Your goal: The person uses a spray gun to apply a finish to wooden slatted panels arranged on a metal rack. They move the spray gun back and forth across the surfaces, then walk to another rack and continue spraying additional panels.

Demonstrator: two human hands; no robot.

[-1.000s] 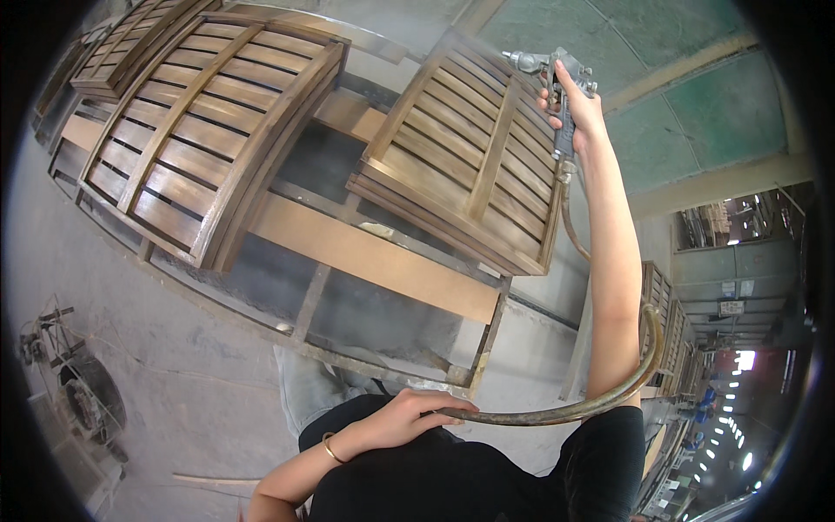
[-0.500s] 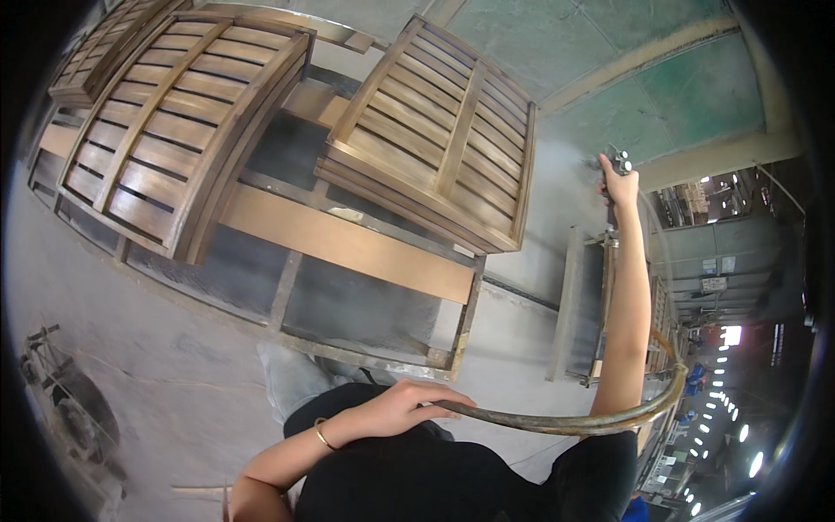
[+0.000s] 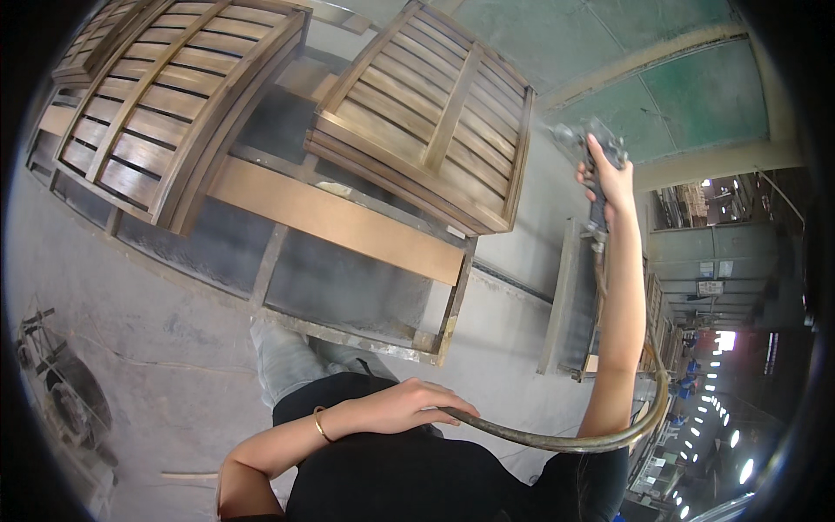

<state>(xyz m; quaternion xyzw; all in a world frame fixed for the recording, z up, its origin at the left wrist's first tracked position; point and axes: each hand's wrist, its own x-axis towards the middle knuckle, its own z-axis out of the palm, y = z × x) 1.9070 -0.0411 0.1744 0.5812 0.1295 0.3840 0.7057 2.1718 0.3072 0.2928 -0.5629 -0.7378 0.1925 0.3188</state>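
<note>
My right hand [image 3: 613,178] is raised at the right, closed around a metal spray gun [image 3: 596,193] with its nozzle turned toward the wood on the left. Pale mist hangs by the nozzle. A hose [image 3: 557,443] leaves the gun's grip, loops down past my right arm and runs under my left hand [image 3: 416,405]. That hand is held against my waist, the hose between its thumb and fingers. Closest to the gun is a slatted wooden panel [image 3: 435,113], brown and framed, lying on others. Another stack of slatted panels [image 3: 165,96] lies farther left.
The stacks rest on a metal frame stand [image 3: 274,265] with a light board [image 3: 339,222] along it. A green wall [image 3: 687,104] rises behind the gun. A round fan-like machine [image 3: 70,391] stands on the floor at far left. Another rack [image 3: 565,296] is at right.
My right hand has brought the spray gun slightly left and tilted it, so more of its grip shows. The panels sit slightly higher in view. My left hand keeps its place on the hose.
</note>
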